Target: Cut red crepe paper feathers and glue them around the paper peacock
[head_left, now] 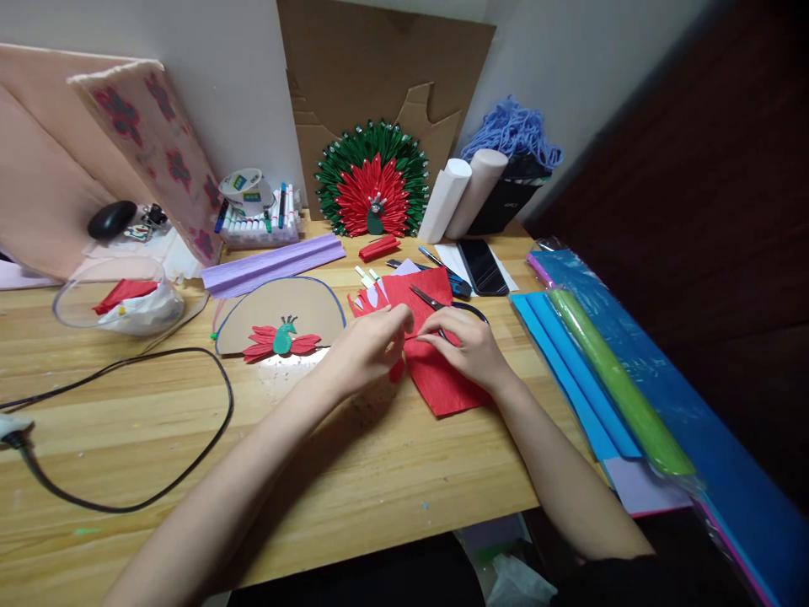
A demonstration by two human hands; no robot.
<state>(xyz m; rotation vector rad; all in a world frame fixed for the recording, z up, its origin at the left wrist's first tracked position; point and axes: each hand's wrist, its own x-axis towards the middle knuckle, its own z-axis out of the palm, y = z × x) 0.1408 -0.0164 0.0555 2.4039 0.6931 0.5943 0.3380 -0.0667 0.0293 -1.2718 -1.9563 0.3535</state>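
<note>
My left hand [372, 341] and my right hand [466, 344] are close together over the table, fingers pinched. Between the fingertips is a small piece of red crepe paper [410, 339], mostly hidden. Beneath the hands lies a larger sheet of red crepe paper [446, 384], with a pair of scissors [426, 297] resting on it, handles partly behind my right hand. To the left is a half-round cardboard piece [253, 308] edged in blue. On it sits a green bird cut-out [285, 337] with red paper feathers at both sides.
A finished-looking green and red peacock [372, 181] leans on cardboard at the wall. Markers [259, 221], a purple paper strip [271, 263] and a phone [482, 267] lie behind. Rolled green paper [623, 384] is at right, a black cable [221, 430] at left, near a clear bowl [69, 308].
</note>
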